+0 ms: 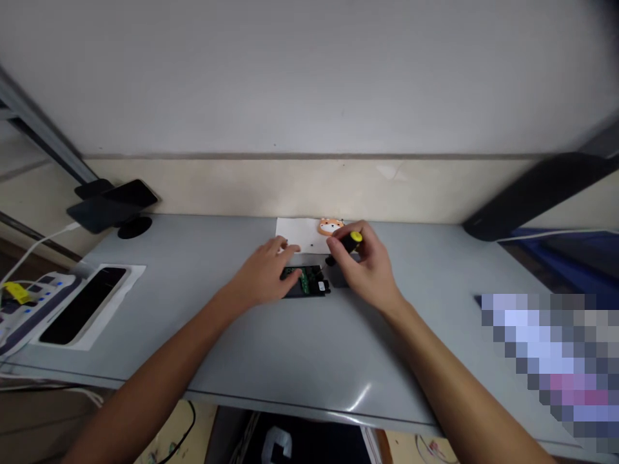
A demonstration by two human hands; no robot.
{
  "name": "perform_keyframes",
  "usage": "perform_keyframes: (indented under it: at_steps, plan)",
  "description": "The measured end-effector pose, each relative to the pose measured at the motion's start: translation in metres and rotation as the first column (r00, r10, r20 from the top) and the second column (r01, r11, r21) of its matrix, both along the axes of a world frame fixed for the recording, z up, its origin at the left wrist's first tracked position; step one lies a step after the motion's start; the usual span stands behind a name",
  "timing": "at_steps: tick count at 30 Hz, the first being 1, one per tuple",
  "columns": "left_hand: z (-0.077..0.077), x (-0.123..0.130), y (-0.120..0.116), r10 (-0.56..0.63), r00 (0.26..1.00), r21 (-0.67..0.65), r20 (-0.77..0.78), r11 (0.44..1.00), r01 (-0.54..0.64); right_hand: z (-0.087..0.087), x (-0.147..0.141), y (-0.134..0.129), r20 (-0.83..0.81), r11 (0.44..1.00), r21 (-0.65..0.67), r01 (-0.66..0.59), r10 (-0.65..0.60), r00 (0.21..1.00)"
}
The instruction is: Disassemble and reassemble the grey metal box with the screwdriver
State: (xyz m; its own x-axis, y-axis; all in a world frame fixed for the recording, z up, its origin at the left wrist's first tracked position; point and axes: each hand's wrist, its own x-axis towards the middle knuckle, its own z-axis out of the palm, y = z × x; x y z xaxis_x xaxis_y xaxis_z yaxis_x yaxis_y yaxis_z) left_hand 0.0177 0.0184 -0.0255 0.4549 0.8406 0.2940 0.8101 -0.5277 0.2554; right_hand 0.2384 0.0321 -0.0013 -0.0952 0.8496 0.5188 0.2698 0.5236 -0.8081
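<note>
An opened black electronic device (316, 288) lies on the grey table, with a green circuit board (305, 281) showing inside. My left hand (264, 270) reaches over its left end. The fingers are spread and the thumb lies over the board; it covers part of the device. In my right hand (370, 267) is a screwdriver (352, 241) with a black handle and a yellow end cap. Its tip points down and left toward the device's right end; whether it touches is too small to tell. A dark flat piece (338, 278) lies beside the device, partly under my right hand.
Behind my hands lies a white sheet (297, 229) with small dark specks and an orange-and-white animal-face item (331, 226). At left are a phone on a stand (116, 205), another phone (86, 306) and a power strip (41, 309). A black cylinder (527, 200) leans at right.
</note>
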Motion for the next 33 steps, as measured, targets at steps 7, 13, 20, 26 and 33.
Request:
perform_keyframes:
  at_steps: [7,13,20,26,33]
  plan:
    - [0.003,-0.002,-0.002,0.261,0.962,-0.408,0.081,0.889,-0.206,-0.002,-0.006,0.004,-0.232,0.978,-0.08,-0.191,0.168,0.958]
    - [-0.009,0.006,-0.002,0.183,0.972,-0.328,0.148,0.936,-0.126,-0.004,-0.008,0.004,-0.361,0.933,-0.162,-0.322,0.248,0.899]
    - [-0.02,0.008,0.005,0.196,0.956,-0.274,0.219,0.953,-0.133,0.008,-0.007,0.003,-0.5,0.868,-0.261,-0.422,0.253,0.829]
    - [-0.015,0.011,0.003,0.217,0.964,-0.237,0.156,0.955,-0.177,0.013,-0.001,0.0,-0.586,0.842,-0.254,-0.477,0.259,0.768]
    - [-0.003,0.02,-0.009,-0.175,0.971,-0.063,0.164,0.98,0.187,0.016,-0.003,-0.003,-0.575,0.831,-0.257,-0.494,0.279,0.769]
